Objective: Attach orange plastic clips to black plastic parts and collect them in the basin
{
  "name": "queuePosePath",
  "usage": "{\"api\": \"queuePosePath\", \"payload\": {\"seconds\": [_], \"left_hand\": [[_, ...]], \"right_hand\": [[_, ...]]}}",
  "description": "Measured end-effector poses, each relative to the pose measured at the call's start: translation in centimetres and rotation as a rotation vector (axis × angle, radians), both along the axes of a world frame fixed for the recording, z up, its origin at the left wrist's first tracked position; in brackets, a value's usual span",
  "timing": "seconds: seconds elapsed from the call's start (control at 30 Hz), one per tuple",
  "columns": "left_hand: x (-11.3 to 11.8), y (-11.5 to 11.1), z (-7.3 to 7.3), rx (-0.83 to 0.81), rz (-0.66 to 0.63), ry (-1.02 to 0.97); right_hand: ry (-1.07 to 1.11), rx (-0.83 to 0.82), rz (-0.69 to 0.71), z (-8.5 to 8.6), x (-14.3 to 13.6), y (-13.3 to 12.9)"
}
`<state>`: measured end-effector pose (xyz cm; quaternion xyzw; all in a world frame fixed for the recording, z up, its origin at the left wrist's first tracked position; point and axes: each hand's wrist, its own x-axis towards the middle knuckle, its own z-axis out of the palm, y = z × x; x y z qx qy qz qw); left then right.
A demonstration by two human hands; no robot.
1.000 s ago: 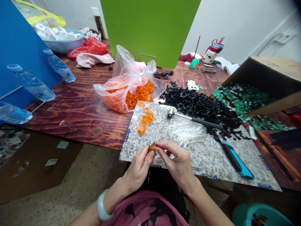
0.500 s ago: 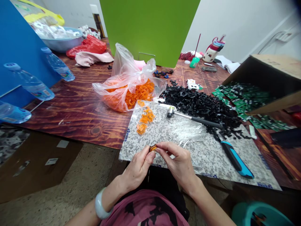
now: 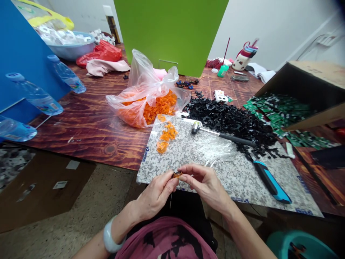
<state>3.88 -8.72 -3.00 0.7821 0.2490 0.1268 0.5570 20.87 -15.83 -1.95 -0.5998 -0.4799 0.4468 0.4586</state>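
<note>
A small orange and black piece [image 3: 177, 175] is pinched between the fingertips of my left hand [image 3: 159, 190] and my right hand [image 3: 206, 183], over the front edge of the speckled board [image 3: 185, 154]. Several loose orange parts [image 3: 168, 132] lie on the board beyond my hands. Behind them a clear plastic bag [image 3: 134, 102] holds many more. To the right is a heap of black parts [image 3: 226, 117], with a hammer [image 3: 231, 139] resting along its near side. Thin clear strips [image 3: 212, 149] lie in front of the hammer.
A blue and black handled tool [image 3: 272, 182] lies on the right of the board. Green parts [image 3: 277, 109] spill from a cardboard box [image 3: 318, 79]. Water bottles [image 3: 40, 97] lean at the left. A teal bucket [image 3: 285, 237] stands low at the right.
The small piece has turned flatter between my fingers and sits slightly lower. My right fingers have shifted their hold on it, and my left wrist has moved slightly left.
</note>
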Motion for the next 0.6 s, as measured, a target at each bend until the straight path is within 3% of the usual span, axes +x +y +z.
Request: {"api": "queuePosePath", "payload": {"seconds": [0.37,0.6], "left_hand": [[-0.48,-0.13,0.36,0.009,-0.039,-0.009],[-0.46,-0.04,0.04,0.035,-0.026,-0.021]], "right_hand": [[0.069,-0.016,0.071,0.65,-0.42,-0.45],[-0.224,0.123,0.041,0.66,-0.8,-0.8]]}}
